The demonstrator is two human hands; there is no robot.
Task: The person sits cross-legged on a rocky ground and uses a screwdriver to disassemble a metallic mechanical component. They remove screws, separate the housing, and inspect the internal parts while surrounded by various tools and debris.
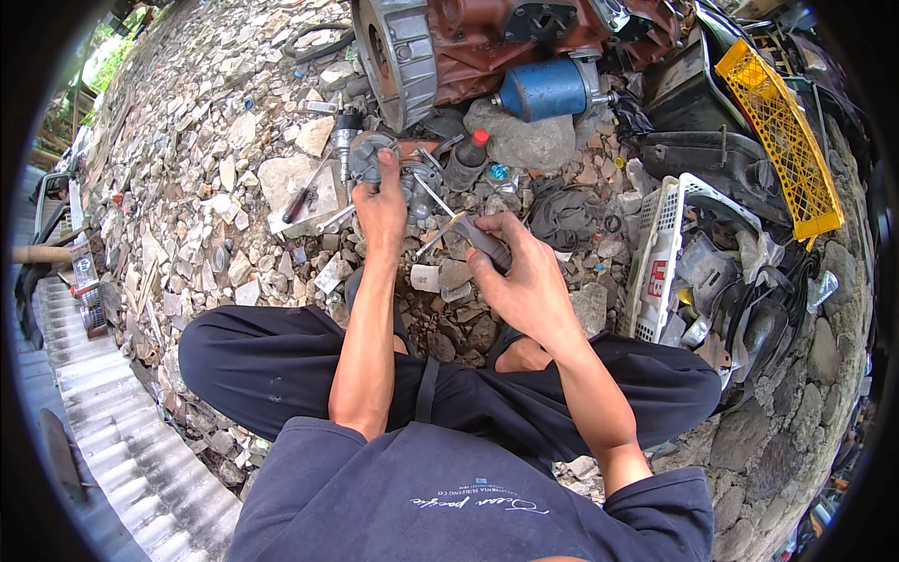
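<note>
My left hand [380, 217] is closed on a round grey metal part [365, 161], with its thumb lying along the near side. A screwdriver [482, 244] is in my right hand [526, 288], fingers wrapped about its grey handle. Its bare shaft slants up and left, and the tip is near the metal part; I cannot tell whether they touch. On a flat stone left of my left hand lies a second screwdriver [300, 201] with a dark handle. A cylindrical metal piece [345, 139] is just beyond it. A dark bottle [464, 163] with a red cap stands beyond my right hand.
A reddish-brown engine or gearbox [468, 47] with a blue canister [543, 91] fills the far side. At right are a white crate [655, 258] of scrap parts and a yellow plastic grid [782, 140]. Loose rubble [220, 140] covers the ground; corrugated sheeting [122, 403] lies left.
</note>
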